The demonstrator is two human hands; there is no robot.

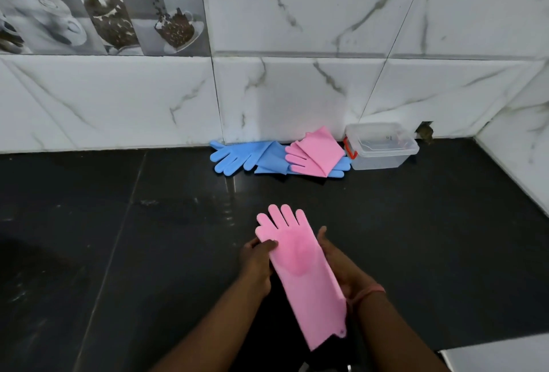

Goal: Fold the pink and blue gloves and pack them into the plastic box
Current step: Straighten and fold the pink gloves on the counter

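A long pink glove (300,267) is stretched flat between my hands over the black counter, fingers pointing away from me. My left hand (257,261) pinches its left edge near the palm. My right hand (335,264) holds the right edge, partly hidden behind the glove. At the foot of the wall lie two blue gloves (237,156) with a second pink glove (316,153) on top of them. The clear plastic box (383,149), open with a red latch on its left side, stands just right of that pile.
The black counter (148,238) ends at a marble-tiled wall (297,89) behind and a side wall at the right. A small hole shows in the wall (424,134) right of the box. A pale surface (505,357) sits at the bottom right corner.
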